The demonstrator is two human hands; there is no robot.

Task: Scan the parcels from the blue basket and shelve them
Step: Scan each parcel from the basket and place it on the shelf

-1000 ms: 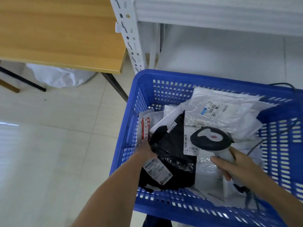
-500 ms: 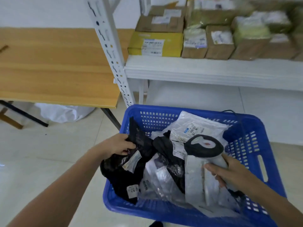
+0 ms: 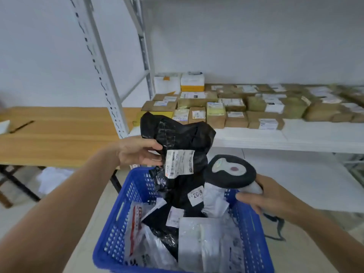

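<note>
My left hand [image 3: 137, 153] grips a black plastic parcel [image 3: 181, 138] by its left edge and holds it up above the blue basket [image 3: 114, 229]. A white barcode label [image 3: 178, 162] on the parcel faces me. To the right, my right hand [image 3: 269, 200] grips the handle of a barcode scanner [image 3: 229, 171], whose black head sits close beside the parcel's lower right. The basket holds several more black, white and grey bagged parcels [image 3: 199, 239].
A white metal shelf [image 3: 275, 136] behind the basket carries several cardboard boxes [image 3: 226, 109]. Its perforated upright [image 3: 102, 75] stands left of the parcel. A wooden table [image 3: 55, 134] lies to the left. The scanner cable [image 3: 277, 227] hangs under my right wrist.
My left hand has lifted the black parcel out of the basket to shelf height, its label turned toward me. My right hand has raised the scanner beside it. The view has tilted upward.
</note>
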